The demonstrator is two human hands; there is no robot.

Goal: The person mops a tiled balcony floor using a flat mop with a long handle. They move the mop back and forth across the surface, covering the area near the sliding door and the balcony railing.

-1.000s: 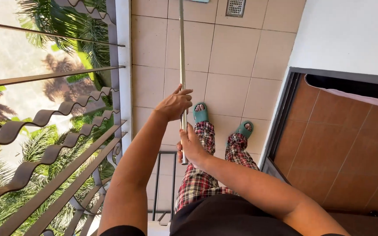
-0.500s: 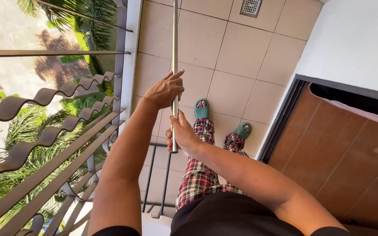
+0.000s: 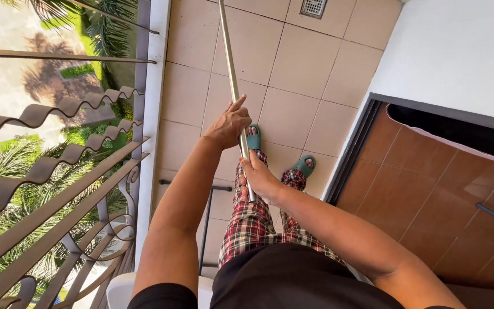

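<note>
View from the head camera, looking straight down a tiled balcony. A long metal pole (image 3: 232, 80) runs from the top edge of the frame down to the person's hands and ends just below them. The left hand (image 3: 228, 125) sits higher on the shaft, fingers curled around it with the index finger lying along the metal, a placement that seems to steady and steer the pole. The right hand (image 3: 258, 178) closes in a full grip on the lower end, just above the knees, apparently bearing the load. Below: plaid trousers (image 3: 253, 223) and green slippers (image 3: 253, 139) on beige floor tiles (image 3: 298, 68). A wavy metal railing (image 3: 52, 166) bounds the left side; a brown doorway (image 3: 424, 189) opens to the right.
</note>
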